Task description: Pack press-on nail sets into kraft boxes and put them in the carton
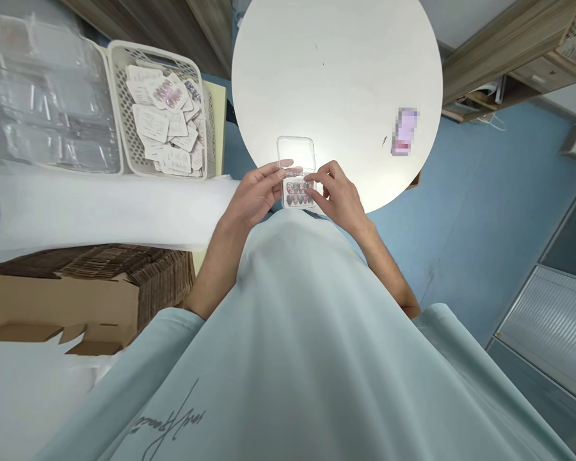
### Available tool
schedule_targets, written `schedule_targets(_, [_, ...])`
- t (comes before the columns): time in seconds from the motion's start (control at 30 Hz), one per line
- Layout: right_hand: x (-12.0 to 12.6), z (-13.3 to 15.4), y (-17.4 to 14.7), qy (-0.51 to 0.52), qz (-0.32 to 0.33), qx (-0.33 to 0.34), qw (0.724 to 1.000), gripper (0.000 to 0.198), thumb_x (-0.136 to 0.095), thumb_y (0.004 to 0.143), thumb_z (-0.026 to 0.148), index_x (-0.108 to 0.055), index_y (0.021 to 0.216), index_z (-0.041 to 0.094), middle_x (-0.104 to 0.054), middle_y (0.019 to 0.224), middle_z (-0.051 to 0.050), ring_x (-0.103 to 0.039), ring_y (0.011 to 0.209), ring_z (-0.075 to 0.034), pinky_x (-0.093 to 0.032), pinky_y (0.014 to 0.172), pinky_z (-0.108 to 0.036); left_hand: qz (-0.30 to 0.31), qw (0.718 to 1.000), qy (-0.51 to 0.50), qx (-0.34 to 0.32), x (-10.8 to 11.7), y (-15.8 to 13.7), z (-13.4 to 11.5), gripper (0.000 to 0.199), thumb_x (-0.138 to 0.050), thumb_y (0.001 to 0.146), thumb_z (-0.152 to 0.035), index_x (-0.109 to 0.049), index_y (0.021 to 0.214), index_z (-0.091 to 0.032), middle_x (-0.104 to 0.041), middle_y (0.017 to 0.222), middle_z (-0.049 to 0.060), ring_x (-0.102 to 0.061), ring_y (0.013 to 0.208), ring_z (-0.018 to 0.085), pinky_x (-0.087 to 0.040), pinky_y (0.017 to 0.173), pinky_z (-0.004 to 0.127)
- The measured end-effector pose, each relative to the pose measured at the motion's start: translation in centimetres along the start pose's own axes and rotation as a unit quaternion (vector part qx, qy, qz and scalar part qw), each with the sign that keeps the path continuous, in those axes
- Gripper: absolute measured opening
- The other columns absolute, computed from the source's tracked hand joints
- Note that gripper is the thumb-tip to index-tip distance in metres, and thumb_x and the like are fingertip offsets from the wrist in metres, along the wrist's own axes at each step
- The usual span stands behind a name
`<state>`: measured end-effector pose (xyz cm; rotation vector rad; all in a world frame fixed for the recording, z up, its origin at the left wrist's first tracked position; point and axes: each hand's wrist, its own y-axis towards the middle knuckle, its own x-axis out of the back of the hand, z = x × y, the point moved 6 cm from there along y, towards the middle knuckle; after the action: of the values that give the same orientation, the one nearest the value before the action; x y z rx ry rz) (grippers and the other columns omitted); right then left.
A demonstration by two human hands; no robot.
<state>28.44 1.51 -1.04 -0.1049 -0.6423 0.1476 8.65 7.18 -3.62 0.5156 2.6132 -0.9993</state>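
Note:
A clear plastic case (296, 148) with its lid raised is held at the near edge of the round white table. Inside its lower half lies a card of press-on nails (298, 194), set in two rows. My left hand (256, 195) grips the case from its left side, fingers reaching behind the lid and thumb at the hinge. My right hand (338, 197) is at the right side, its thumb and fingertips bent onto the card's upper right part. Whether those fingertips pinch the card or the case rim is hard to make out.
The round white table (336, 77) bears a blurred, pixelated purple item (405, 132) at right. To the left stand a white basket (120, 109) of nail cards (163, 121), a bin of clear plastic cases (52, 96), white sheeting (105, 208) and stacked flattened cardboard boxes (163, 275).

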Motion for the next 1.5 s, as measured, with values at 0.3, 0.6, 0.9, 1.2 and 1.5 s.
schedule_targets(0.3, [0.1, 0.2, 0.4, 0.018, -0.012, -0.006, 1.0, 0.038, -0.069, 0.113, 0.066, -0.082, 0.134, 0.038, -0.069, 0.116, -0.006, -0.073, 0.098, -0.023, -0.066, 0.085, -0.039, -0.006, 1.0, -0.007, 0.005, 0.4, 0.1, -0.2, 0.042, -0.086, 0.102, -0.037, -0.08, 0.138, -0.017, -0.082, 0.145, 0.017, -0.072, 0.149, 0.04, -0.061, 0.127, 0.059])
schedule_targets(0.6, [1.4, -3.4, 3.4, 0.177, -0.12, -0.105, 0.971, 0.069, -0.068, 0.099, 0.092, -0.082, 0.119, 0.028, -0.075, 0.107, -0.004, -0.075, 0.095, -0.02, -0.066, 0.077, -0.035, 0.022, 1.0, -0.013, 0.012, 0.9, -1.0, 0.0, 0.048, -0.091, 0.098, -0.042, -0.081, 0.138, -0.017, -0.083, 0.143, 0.02, -0.073, 0.148, 0.042, -0.062, 0.124, 0.06])
schedule_targets(0.9, [0.1, -2.2, 4.3, 0.266, -0.088, -0.187, 0.942, 0.068, -0.079, 0.093, 0.091, -0.075, 0.088, 0.023, -0.073, 0.087, -0.002, -0.056, 0.062, -0.01, -0.046, 0.053, -0.026, 0.071, 0.997, 0.013, 0.019, 0.6, -1.7, 0.5, 0.056, -0.092, 0.097, -0.05, -0.082, 0.141, -0.017, -0.084, 0.143, 0.019, -0.075, 0.144, 0.04, -0.061, 0.123, 0.059])
schedule_targets(1.2, [1.1, -2.9, 4.0, 0.265, -0.12, -0.184, 0.939, 0.06, -0.081, 0.096, 0.084, -0.075, 0.094, 0.024, -0.072, 0.089, -0.002, -0.06, 0.069, -0.012, -0.047, 0.056, -0.026, 0.084, 0.995, 0.014, 0.044, 0.6, -1.7, 2.1, 0.058, -0.099, 0.088, -0.061, -0.089, 0.127, -0.02, -0.086, 0.136, 0.016, -0.077, 0.138, 0.039, -0.062, 0.121, 0.055])
schedule_targets(1.5, [2.0, -3.1, 3.7, 0.236, -0.132, -0.145, 0.952, 0.059, -0.075, 0.101, 0.084, -0.076, 0.103, 0.025, -0.074, 0.099, -0.003, -0.07, 0.084, -0.015, -0.052, 0.063, -0.026, 0.082, 0.994, 0.044, 0.062, 1.0, -1.7, 3.1, 0.063, -0.099, 0.085, -0.069, -0.09, 0.121, -0.019, -0.088, 0.125, 0.016, -0.082, 0.129, 0.038, -0.063, 0.119, 0.055])
